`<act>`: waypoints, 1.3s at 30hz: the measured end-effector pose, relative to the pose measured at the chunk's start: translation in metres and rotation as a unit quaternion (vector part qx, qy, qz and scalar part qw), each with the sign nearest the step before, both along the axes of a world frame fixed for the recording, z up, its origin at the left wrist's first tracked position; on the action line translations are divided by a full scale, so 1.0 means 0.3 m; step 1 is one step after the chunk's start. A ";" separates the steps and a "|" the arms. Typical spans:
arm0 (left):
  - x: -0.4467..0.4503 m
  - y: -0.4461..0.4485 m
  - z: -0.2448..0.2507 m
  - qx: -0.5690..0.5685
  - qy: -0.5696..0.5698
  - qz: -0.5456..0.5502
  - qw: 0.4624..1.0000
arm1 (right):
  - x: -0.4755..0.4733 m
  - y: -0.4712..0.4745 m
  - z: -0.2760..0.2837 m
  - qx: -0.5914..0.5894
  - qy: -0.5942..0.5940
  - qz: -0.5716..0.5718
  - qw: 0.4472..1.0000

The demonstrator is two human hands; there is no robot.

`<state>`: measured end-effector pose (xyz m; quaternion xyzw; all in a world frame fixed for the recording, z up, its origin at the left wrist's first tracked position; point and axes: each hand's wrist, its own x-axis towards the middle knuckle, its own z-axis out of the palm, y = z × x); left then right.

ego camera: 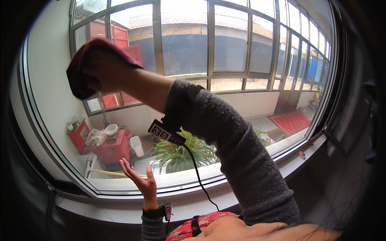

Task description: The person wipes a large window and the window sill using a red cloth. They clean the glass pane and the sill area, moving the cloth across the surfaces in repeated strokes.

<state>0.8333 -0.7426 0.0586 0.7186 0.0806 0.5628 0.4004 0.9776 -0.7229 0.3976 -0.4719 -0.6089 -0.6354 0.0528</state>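
Note:
My right hand [105, 70] is raised at the upper left, its fingers pressed over a dark red and black cloth [79, 86]. The cloth is bunched under the palm, in front of the large window pane [187, 120]; whether it touches the glass all over cannot be seen. Lower down, my left hand [140, 179] is lifted with fingers spread and holds nothing. It is nearest the lower part of the pane, above the white windowsill [99, 208]. Both wrists carry a strapped dark device with a printed code, and a black cable [197, 171] hangs from the right one.
The metal window frame [120, 195] borders the pane. A small red and white object [302, 154] lies on the sill at the right. Beyond the glass are a leafy potted plant [184, 152], a red cabinet [116, 150], a white bin [137, 146] and a red mat [289, 122].

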 end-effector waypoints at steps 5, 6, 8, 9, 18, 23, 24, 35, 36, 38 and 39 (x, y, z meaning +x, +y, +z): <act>0.031 -0.056 0.049 0.044 -0.003 -0.003 0.999 | 0.288 -0.695 0.509 0.280 -0.017 -0.121 0.952; 0.033 -0.062 0.057 0.049 -0.004 -0.006 0.999 | 0.345 -0.877 0.563 0.307 -0.016 -0.144 0.940; 0.034 -0.075 0.067 0.055 0.000 -0.003 0.998 | 0.460 -1.254 0.567 0.355 -0.013 -0.181 0.917; 0.035 -0.082 0.069 0.050 -0.004 -0.009 0.999 | 0.507 -1.439 0.532 0.369 -0.005 -0.197 0.908; 0.032 -0.103 0.063 0.082 0.021 -0.026 0.996 | 0.737 -2.201 -0.235 0.632 0.453 -0.363 0.513; 0.031 -0.103 0.061 0.078 0.023 -0.026 0.996 | 0.493 -1.605 0.073 0.443 0.215 -0.388 0.779; 0.033 -0.104 0.061 0.079 0.022 -0.025 0.996 | 0.426 -1.421 0.111 0.368 0.152 -0.349 0.848; 0.026 -0.152 0.045 0.069 0.003 -0.042 0.997 | 0.062 -0.820 -1.029 -0.347 0.197 -0.164 0.902; 0.021 -0.154 0.051 0.070 0.005 -0.047 0.996 | 0.075 -0.912 -1.075 -0.386 0.159 -0.253 0.873; 0.020 -0.152 0.070 0.076 0.005 -0.050 0.996 | 0.121 -1.113 -1.046 -0.332 0.299 -0.276 0.851; 0.023 -0.150 0.083 0.084 0.007 -0.044 0.995 | 0.145 -1.205 -0.978 -0.298 0.284 -0.318 0.854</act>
